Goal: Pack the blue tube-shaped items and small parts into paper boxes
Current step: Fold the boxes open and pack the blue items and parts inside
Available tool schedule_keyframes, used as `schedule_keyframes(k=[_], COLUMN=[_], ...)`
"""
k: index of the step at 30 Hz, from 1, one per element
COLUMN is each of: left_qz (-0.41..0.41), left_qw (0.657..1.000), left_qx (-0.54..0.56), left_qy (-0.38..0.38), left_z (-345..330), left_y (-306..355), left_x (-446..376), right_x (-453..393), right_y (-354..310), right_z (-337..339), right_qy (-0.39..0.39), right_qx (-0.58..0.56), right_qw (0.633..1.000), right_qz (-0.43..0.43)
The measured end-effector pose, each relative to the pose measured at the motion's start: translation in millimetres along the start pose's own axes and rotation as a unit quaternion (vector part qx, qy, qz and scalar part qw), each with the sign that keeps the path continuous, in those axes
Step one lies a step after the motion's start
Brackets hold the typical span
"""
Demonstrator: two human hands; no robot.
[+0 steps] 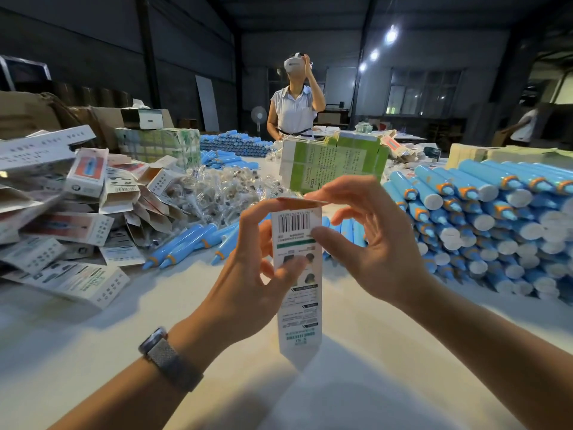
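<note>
Left hand (248, 274) grips paper box (298, 274) upright mid-body, steadying it; right hand (372, 243) pinches its top flap (302, 201), likely closing it. Bare bench (93, 352) under both hands. Blue tubes (483, 218) stacked right, small parts (217, 193) beyond, flat boxes (62, 212) left.
</note>
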State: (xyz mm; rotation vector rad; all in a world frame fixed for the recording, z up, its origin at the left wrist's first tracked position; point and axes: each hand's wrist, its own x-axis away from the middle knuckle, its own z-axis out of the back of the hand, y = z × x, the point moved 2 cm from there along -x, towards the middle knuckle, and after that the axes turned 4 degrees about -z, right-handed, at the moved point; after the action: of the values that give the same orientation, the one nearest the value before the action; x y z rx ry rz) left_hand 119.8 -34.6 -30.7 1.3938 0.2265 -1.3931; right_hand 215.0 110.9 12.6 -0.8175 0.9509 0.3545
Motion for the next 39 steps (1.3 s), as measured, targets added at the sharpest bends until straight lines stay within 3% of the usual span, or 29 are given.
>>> schedule_keyframes(k=[4, 10, 20, 24, 30, 35, 39], left_qz=[0.050, 0.037, 0.036, 0.038, 0.040, 0.033, 0.031], left_qw=[0.995, 0.998, 0.998, 0.998, 0.998, 0.998, 0.998], left_qx=[0.084, 0.042, 0.050, 0.047, 0.045, 0.046, 0.047], left_qy=[0.031, 0.010, 0.022, 0.023, 0.026, 0.021, 0.022], left_z=[2, 0, -2, -2, -2, -3, -3], left_y=[-1, 1, -1, -2, -2, -1, -1], left_x=[-2, -3, -2, -3, -3, -3, -3], right_x=[-1, -5, -16, -19, -21, -23, -22], right_y=[-1, -13, -23, -24, -30, -37, -36], right_z=[3, 6, 10, 9, 9, 12, 12], right_qy=[-0.011, -0.023, -0.078, -0.096, -0.098, -0.108, -0.109], right_qx=[0.075, 0.028, -0.079, -0.027, 0.016, -0.016, 0.057], right_qw=[0.997, 0.999, 0.986, 0.981, 0.983, 0.984, 0.985], right_qz=[0.030, 0.040, -0.124, -0.168, -0.153, -0.142, -0.121])
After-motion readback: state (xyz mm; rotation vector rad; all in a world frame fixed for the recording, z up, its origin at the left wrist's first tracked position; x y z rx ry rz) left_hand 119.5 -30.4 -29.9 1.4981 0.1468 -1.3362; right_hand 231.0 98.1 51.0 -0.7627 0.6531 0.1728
